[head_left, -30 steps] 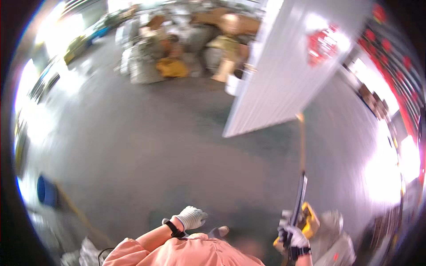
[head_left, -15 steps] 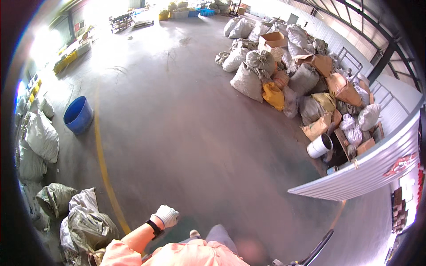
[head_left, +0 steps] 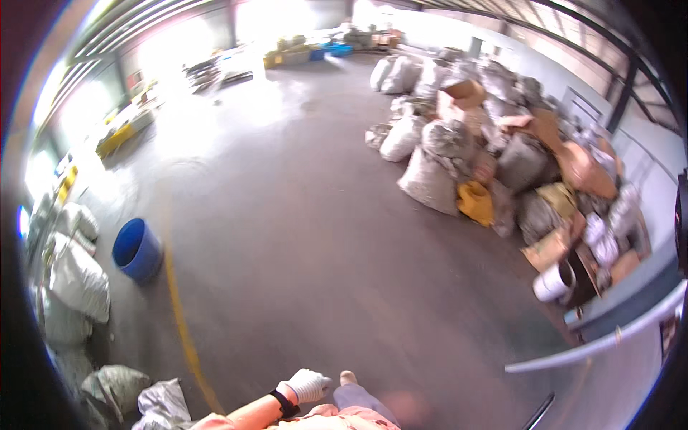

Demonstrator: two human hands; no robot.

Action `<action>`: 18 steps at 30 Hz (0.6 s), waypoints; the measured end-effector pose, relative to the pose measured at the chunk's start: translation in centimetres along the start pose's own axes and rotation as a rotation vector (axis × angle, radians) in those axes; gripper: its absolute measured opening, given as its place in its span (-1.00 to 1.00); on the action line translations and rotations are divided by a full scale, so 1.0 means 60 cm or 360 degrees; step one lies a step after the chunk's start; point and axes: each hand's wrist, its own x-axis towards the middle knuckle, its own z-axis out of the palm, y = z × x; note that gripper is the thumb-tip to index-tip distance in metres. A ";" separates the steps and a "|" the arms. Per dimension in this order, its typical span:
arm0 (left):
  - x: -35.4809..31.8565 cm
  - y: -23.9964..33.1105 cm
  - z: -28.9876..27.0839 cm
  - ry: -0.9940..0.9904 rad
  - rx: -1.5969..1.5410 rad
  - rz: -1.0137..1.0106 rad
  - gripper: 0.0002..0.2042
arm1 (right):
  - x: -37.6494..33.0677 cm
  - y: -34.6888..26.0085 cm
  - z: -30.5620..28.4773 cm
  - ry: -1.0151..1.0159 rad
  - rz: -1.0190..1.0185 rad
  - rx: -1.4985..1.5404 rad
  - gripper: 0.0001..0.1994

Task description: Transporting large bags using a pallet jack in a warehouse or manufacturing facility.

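My left hand [head_left: 309, 385], in a white knit glove with a black band at the wrist, is held low in front of my body. Its fingers are curled in, and nothing shows in them. Beside it are my grey trouser leg [head_left: 362, 401] and the tip of a light shoe [head_left: 347, 377]. My right hand is out of sight. A thin black bar [head_left: 541, 412] pokes up at the lower right, its lower part cut off by the frame edge.
Ahead lies a grey floor with a yellow line [head_left: 183, 333]. A blue tub [head_left: 137, 251] and white sacks [head_left: 79, 276] stand left. On the right are heaped sacks [head_left: 433, 179], cartons and a white bucket [head_left: 553, 282], with a pale panel edge [head_left: 573, 351] nearer me.
The view has tilted up, so the tub, sacks and panel sit lower in it. My left hand has shifted right, closer to my leg.
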 end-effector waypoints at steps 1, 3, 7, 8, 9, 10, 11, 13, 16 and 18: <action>-0.002 -0.035 -0.028 0.0106 -0.0014 0.0008 -0.82 | 0.040 -0.029 0.053 -0.0005 0.0078 -0.0069 -0.54; 0.013 -0.093 -0.097 0.0264 0.0022 -0.0106 -0.86 | 0.135 -0.104 0.170 -0.0006 0.0281 -0.0255 -0.54; 0.073 -0.237 -0.167 0.0324 -0.0187 -0.0259 -0.90 | 0.407 -0.170 0.453 -0.0048 0.0788 -0.0687 -0.55; 0.092 -0.285 -0.157 0.0389 -0.0141 -0.0211 -0.89 | 0.480 -0.155 0.529 -0.0076 0.0902 -0.0783 -0.55; 0.097 -0.307 -0.209 0.0357 -0.0138 -0.0193 -0.88 | 0.535 -0.143 0.589 -0.0074 0.0954 -0.0840 -0.56; 0.114 -0.362 -0.165 0.0341 -0.0223 -0.0357 -0.87 | 0.597 -0.114 0.662 -0.0106 0.1054 -0.0928 -0.56; 0.108 -0.392 -0.173 0.0357 -0.0292 -0.0358 -0.87 | 0.624 -0.088 0.705 -0.0085 0.1084 -0.0954 -0.56; 0.099 -0.435 -0.219 0.0304 -0.0373 -0.0423 -0.83 | 0.668 -0.066 0.796 -0.0060 0.1095 -0.1001 -0.57; 0.088 -0.544 -0.331 0.0179 -0.0393 -0.0526 -0.79 | 0.735 -0.040 0.961 -0.0088 0.1043 -0.1044 -0.58; 0.087 -0.627 -0.401 0.0056 -0.0346 -0.0555 -0.80 | 0.778 -0.019 1.068 -0.0117 0.1002 -0.1058 -0.58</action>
